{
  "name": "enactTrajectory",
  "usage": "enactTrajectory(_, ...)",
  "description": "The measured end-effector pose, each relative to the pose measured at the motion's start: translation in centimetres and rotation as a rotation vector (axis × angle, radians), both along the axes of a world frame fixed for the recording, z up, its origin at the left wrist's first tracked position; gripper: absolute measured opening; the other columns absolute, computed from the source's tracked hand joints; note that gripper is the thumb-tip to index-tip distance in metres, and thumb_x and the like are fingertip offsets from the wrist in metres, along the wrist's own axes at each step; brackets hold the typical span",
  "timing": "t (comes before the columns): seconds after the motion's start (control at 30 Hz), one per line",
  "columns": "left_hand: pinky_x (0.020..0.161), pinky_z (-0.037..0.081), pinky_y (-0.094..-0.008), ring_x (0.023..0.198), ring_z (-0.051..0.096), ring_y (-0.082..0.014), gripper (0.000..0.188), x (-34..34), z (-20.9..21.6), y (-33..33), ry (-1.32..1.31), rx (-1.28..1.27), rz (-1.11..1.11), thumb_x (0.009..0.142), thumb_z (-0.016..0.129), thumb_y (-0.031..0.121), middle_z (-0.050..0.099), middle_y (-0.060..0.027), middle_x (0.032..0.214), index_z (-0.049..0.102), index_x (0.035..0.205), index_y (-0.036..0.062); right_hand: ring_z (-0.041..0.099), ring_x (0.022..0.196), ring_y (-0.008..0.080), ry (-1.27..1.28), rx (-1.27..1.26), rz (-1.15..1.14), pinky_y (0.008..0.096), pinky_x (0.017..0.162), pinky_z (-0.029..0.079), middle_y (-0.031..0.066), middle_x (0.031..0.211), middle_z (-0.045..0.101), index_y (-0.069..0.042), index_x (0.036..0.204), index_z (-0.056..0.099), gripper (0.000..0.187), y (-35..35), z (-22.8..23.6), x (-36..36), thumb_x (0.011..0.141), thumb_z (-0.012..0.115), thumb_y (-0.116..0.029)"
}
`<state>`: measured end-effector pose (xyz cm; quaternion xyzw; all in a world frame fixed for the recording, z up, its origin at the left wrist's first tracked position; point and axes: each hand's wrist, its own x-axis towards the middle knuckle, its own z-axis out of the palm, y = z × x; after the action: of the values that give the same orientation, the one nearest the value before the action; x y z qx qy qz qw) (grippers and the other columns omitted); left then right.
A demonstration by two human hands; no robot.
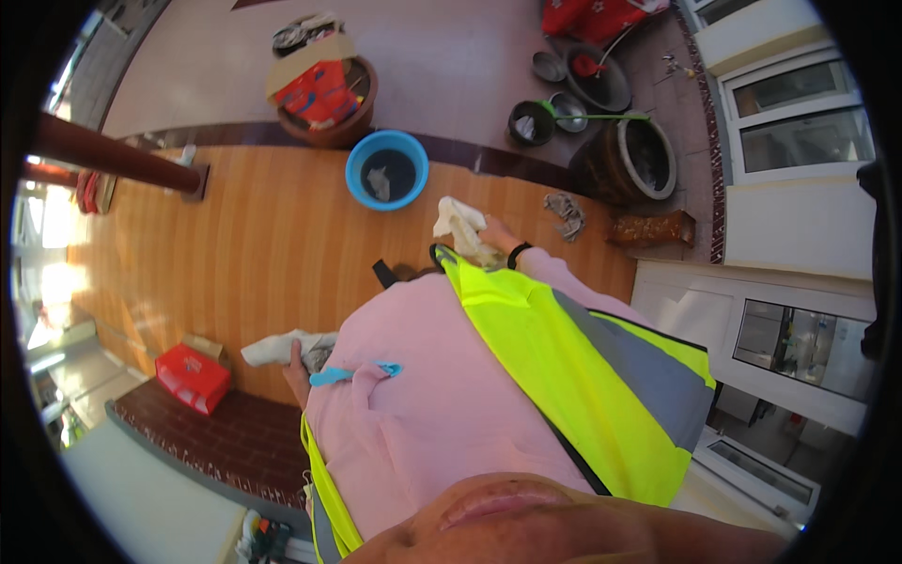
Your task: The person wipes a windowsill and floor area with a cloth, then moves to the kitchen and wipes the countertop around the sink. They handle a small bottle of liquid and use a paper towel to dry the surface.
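My left hand [297,370] grips a whitish-grey cloth [271,349] low at my left side; part of the cloth is hidden by my pink top. At the right, my right hand [496,235] is closed around a cream-white cloth [458,218], which bunches up above the wood-look floor [254,244]. Ahead of both hands stands a light-blue basin [351,179] with dark water and a greyish cloth [378,182] in it. A crumpled grey rag [566,216] lies on the floor to the right of my right hand.
Beyond the basin stands a brown pot [368,94] with a red bag [319,96] and cardboard. A large glazed jar [601,169], bowls and a brown block [653,228] are at the right. A dark red post [122,153] rises left; a red box [193,378] sits near left.
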<state>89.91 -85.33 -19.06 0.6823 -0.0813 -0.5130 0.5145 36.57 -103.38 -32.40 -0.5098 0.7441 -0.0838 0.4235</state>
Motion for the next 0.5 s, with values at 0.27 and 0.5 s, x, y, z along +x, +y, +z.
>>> enactTrajectory(0.27, 0.082, 0.054, -0.0349, 0.095, 0.066, -0.0223, 0.039, 1.1, -1.4, -17.0, 0.026, -0.059, -0.280, 0.089, 0.073, 0.021, 0.067, -0.0122, 0.108, 0.062, 0.116, -0.0044, 0.066, 0.106, 0.0380, -0.125, 0.012, -0.320, 0.0429, 0.088, 0.052, 0.0241, 0.111, 0.069, -0.001, 0.114, 0.067, 0.042, 3.8, -2.6, -2.8, 0.078, 0.068, -0.022)
enactTrajectory(0.5, 0.080, 0.055, -0.0375, 0.093, 0.067, -0.0243, 0.043, 0.7, -1.5, -29.5, 0.119, -0.063, -0.486, 0.086, 0.076, 0.023, 0.068, -0.0135, 0.108, 0.062, 0.117, -0.0044, 0.066, 0.107, 0.0223, -0.208, 0.001, -0.718, 0.0341, 0.093, 0.050, 0.0131, 0.113, 0.071, -0.002, 0.120, 0.068, 0.039, 7.3, 0.6, -1.1, 0.083, 0.071, -0.015)
